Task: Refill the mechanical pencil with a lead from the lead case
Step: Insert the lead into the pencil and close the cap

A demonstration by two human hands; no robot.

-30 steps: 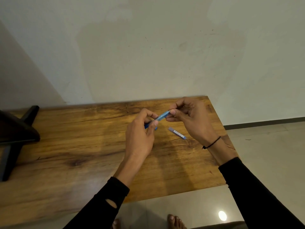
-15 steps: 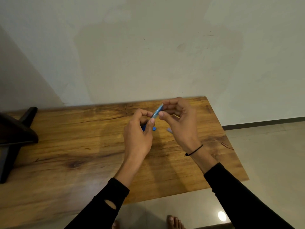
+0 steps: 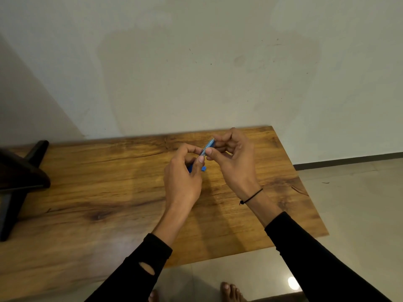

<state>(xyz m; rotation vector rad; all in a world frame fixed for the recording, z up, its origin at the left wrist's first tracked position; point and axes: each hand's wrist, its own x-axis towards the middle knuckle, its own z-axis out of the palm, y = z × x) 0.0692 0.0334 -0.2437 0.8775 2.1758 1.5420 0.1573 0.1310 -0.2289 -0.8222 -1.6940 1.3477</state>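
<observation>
A: What are the fingers doing?
B: The left hand (image 3: 182, 182) pinches the blue mechanical pencil (image 3: 208, 146) at its lower part; the right hand (image 3: 234, 162) fingers close on its upper end.
A: Where is the pencil?
B: Tilted, raised above the wooden counter (image 3: 109, 182), near the counter's far right corner. The lead case isn't visible.

Blue mechanical pencil (image 3: 209, 146), paler and half-clear at its upper end, darker blue low down by the left hand (image 3: 183, 179). Black sleeves (image 3: 139, 267) on both arms, black cord (image 3: 250, 197) round the right wrist. Honey-brown wooden table (image 3: 109, 192), streaked with dark grain and knots. Off-white wall (image 3: 196, 73), faintly blotched. Pale grey glossy floor (image 3: 353, 203); black stand (image 3: 19, 179) at left.
</observation>
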